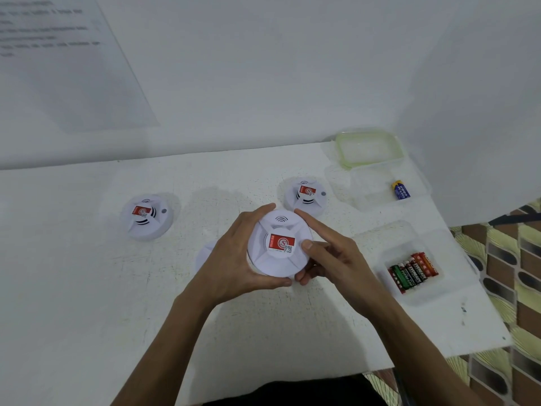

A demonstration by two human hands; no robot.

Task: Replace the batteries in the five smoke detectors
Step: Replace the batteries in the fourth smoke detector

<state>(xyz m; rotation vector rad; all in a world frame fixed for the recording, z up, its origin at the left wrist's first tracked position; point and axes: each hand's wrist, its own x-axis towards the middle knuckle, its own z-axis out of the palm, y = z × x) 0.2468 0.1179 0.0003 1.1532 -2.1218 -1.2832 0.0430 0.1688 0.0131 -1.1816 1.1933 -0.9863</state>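
Evidently mid-task: the left hand [231, 259] and right hand [330, 256] hold one closed smoke detector [279, 247] over the table [87, 273], fingers curled round its rim. A left detector [146, 215] and a back detector [306, 194] lie closed nearby. Batteries [414, 271] sit in a tub [456, 276] at right. How many are done is unclear.
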